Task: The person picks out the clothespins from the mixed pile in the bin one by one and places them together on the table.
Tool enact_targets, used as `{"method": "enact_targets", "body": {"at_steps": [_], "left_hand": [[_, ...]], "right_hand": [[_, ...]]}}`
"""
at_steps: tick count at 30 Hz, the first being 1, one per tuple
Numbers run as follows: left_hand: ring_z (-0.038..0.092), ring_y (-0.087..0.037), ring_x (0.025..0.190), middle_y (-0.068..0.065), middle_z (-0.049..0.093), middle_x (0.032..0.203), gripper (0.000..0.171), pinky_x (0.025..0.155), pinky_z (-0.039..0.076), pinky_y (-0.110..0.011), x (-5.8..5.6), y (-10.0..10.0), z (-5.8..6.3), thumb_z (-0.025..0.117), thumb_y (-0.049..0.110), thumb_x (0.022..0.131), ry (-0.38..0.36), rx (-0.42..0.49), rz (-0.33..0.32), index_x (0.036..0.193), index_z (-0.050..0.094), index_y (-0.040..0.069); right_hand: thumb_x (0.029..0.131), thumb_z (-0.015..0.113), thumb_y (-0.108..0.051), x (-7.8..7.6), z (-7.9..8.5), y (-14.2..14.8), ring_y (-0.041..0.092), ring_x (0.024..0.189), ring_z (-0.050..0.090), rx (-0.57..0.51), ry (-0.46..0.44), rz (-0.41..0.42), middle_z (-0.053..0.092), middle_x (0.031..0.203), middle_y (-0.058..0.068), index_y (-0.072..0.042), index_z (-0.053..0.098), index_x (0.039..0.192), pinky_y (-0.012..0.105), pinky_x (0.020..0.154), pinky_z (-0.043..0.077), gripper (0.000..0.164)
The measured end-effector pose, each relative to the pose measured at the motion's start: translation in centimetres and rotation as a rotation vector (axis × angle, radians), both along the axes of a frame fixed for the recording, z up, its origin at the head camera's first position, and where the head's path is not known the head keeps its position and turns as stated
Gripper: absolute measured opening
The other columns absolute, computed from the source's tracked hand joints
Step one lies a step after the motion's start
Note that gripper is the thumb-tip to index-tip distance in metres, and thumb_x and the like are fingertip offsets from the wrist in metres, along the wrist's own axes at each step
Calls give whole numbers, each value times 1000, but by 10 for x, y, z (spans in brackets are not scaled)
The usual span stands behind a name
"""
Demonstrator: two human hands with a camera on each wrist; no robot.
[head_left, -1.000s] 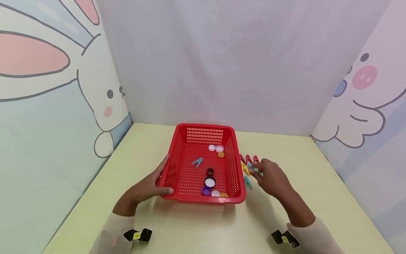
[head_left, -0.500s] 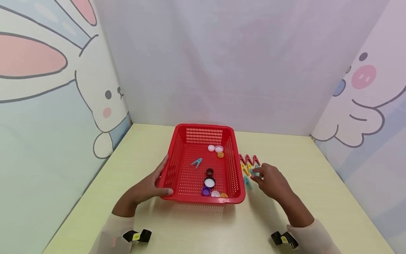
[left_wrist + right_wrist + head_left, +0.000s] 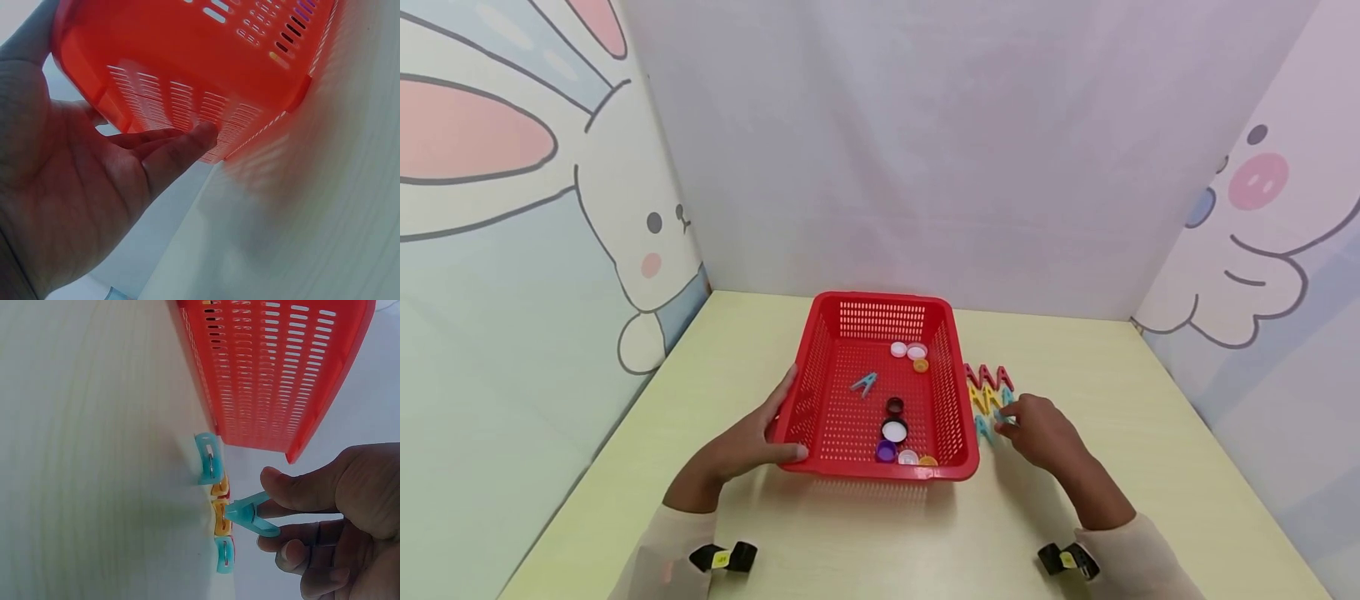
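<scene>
My left hand [image 3: 748, 442] grips the left rim of a red plastic basket [image 3: 880, 471], thumb over the edge and fingers along the outer wall. To the basket's right, my right hand [image 3: 1047, 429] pinches a teal clothespin [image 3: 245, 514] between thumb and fingers, just off the table in the right wrist view. Beside it lie a row of red clothespins [image 3: 987, 377], yellow clothespins [image 3: 992, 398] below them, one teal clothespin [image 3: 1007, 395] at the yellow row's right end and another teal clothespin [image 3: 981, 430] nearer the front. One more teal clothespin [image 3: 864, 383] lies inside the basket.
Inside the basket are several bottle caps: white [image 3: 898, 349], orange [image 3: 921, 365], brown [image 3: 895, 406], black-rimmed [image 3: 894, 431] and purple [image 3: 886, 452]. The pale table [image 3: 1135, 433] meets a grey-white backdrop [image 3: 880, 167] behind and cartoon-printed walls at both sides.
My right hand has drawn back a little toward the front, leaving one teal clothespin at the yellow row's end and now holding another. The left hand and basket stay in place.
</scene>
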State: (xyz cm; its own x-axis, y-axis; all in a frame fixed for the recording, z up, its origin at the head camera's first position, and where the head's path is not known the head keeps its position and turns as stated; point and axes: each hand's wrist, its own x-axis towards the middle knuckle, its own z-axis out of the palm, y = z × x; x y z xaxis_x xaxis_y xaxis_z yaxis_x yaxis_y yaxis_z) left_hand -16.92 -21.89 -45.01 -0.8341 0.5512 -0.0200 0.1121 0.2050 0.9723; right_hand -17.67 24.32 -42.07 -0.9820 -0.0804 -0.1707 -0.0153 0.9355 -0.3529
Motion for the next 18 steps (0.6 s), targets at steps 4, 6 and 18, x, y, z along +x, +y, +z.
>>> {"method": "enact_targets", "body": {"at_steps": [4, 6, 18], "left_hand": [[46, -48, 145, -29, 31, 165, 130, 93, 68, -39, 0, 0, 0, 85, 16, 88, 2, 6, 2, 176, -8, 34], [45, -48, 145, -28, 32, 165, 130, 93, 68, -39, 0, 0, 0, 86, 15, 88, 3, 2, 4, 176, -8, 34], [46, -48, 144, -29, 32, 164, 129, 93, 68, -38, 3, 1, 0, 85, 17, 89, 16, 2, 2, 176, -9, 33]], "right_hand": [[96, 84, -19, -1, -3, 0, 22, 81, 59, 7, 6, 9, 71, 99, 11, -2, 82, 121, 30, 63, 53, 31], [96, 84, -19, -1, -5, 0, 22, 81, 58, 10, 14, 15, 71, 99, 11, -2, 83, 120, 31, 64, 53, 29], [94, 86, -18, -3, -12, 2, 21, 86, 63, 20, 1, 42, 78, 111, 14, -6, 84, 119, 32, 67, 60, 28]]}}
